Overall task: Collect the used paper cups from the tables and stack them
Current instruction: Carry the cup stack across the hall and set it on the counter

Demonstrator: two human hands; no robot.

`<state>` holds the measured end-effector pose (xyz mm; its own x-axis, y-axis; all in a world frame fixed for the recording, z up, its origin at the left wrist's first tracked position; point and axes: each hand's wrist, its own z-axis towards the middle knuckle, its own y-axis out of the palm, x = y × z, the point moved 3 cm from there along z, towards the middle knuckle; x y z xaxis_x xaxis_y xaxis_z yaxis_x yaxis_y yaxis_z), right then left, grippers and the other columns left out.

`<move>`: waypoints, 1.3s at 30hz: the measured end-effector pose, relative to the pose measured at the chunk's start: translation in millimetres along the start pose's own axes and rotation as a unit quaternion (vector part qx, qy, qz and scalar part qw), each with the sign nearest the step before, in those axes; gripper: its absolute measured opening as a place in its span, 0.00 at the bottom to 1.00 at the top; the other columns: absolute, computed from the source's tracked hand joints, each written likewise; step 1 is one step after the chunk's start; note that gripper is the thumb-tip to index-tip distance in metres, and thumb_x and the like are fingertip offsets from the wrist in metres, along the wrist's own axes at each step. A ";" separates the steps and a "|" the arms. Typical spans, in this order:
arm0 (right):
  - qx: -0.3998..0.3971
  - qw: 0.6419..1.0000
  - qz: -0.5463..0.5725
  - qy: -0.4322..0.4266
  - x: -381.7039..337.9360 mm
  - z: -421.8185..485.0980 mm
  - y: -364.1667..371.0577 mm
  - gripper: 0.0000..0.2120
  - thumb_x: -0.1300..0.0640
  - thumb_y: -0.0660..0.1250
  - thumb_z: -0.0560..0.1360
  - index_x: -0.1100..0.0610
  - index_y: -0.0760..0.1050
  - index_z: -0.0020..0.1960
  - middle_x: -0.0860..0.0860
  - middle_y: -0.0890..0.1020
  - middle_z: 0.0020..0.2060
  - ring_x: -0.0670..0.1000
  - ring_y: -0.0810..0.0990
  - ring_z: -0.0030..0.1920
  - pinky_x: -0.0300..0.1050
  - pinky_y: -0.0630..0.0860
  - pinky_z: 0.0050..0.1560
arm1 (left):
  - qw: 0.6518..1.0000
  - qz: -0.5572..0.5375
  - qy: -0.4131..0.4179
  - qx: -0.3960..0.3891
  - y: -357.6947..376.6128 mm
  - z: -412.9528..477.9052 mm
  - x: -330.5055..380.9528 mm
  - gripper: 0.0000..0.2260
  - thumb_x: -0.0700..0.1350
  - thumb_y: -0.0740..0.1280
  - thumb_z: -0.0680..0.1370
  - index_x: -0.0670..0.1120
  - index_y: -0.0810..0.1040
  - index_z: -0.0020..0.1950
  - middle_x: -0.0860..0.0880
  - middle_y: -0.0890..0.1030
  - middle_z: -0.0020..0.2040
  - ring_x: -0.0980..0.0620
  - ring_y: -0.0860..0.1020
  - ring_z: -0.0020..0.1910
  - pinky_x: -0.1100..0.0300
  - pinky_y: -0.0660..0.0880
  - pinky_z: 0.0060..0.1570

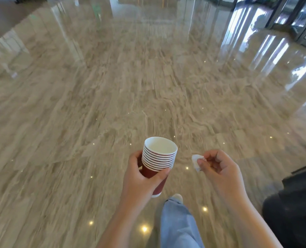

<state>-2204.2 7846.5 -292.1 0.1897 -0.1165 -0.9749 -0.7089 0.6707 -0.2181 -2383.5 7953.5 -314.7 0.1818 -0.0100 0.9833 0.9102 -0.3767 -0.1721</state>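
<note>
Stack of nested dark red paper cups (158,158) with white rolled rims and white insides: upright, tilted slightly away from the body, held out in front over the floor. The rims sit banded close one under another; the top cup's mouth faces up. The red wall that shows is plain, and the base has a white edge.

Left hand (141,178): wrapped round the lower part of the stack, thumb across the near side just under the rims, fingers curled behind.

Right hand (218,169): beside the stack, apart from it. Thumb and forefinger pinch a small crumpled white scrap of paper or tissue (196,161); the other fingers are loosely curled.

Below: polished beige veined stone floor (130,86), glossy, with small ceiling lights mirrored in it. Light blue denim trouser leg (179,224) with a pale shoe tip (177,196) stepping forward.

Far right: dark blurred bulk (295,203), cannot tell what it is. Top right: dark-framed glass doors (301,18)
</note>
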 end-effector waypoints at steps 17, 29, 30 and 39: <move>0.028 0.999 0.030 0.011 10.0 393.5 6.0 0.14 0.65 0.70 0.70 0.46 0.77 0.38 0.46 0.79 0.30 0.44 0.75 0.33 0.34 0.71 0.35 | 0.999 0.025 0.045 -0.002 121.1 383.4 63.0 0.26 0.63 0.74 0.53 0.74 0.68 0.46 0.71 0.77 0.47 0.69 0.78 0.46 0.75 0.72 0.40; 0.002 1.000 -0.008 -0.029 -22.5 678.6 157.6 0.12 0.65 0.69 0.70 0.47 0.76 0.37 0.40 0.78 0.28 0.39 0.72 0.28 0.26 0.65 0.30 | 0.999 0.000 0.037 0.007 85.6 696.5 71.9 0.29 0.61 0.75 0.53 0.62 0.70 0.51 0.69 0.78 0.48 0.66 0.78 0.46 0.70 0.74 0.39; -0.001 0.999 -0.013 -0.034 -26.4 699.7 167.3 0.13 0.64 0.69 0.70 0.46 0.77 0.37 0.40 0.79 0.29 0.40 0.72 0.29 0.26 0.66 0.31 | 0.999 -0.003 0.039 0.008 84.4 721.0 75.3 0.29 0.61 0.76 0.54 0.62 0.71 0.51 0.68 0.78 0.48 0.66 0.78 0.46 0.71 0.74 0.39; 0.018 0.999 -0.022 -0.022 -8.9 872.2 203.8 0.17 0.65 0.70 0.70 0.42 0.76 0.37 0.39 0.80 0.32 0.39 0.75 0.32 0.26 0.69 0.34 | 1.000 -0.016 0.013 -0.012 124.5 896.2 78.6 0.28 0.61 0.75 0.53 0.64 0.70 0.50 0.68 0.78 0.48 0.65 0.78 0.46 0.68 0.74 0.40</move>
<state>-1757.9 8623.1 -288.9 0.2512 -0.1148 -0.9611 -0.6741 0.6918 -0.2589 -1922.3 8735.9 -312.1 0.1417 -0.0218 0.9897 0.9064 -0.3990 -0.1386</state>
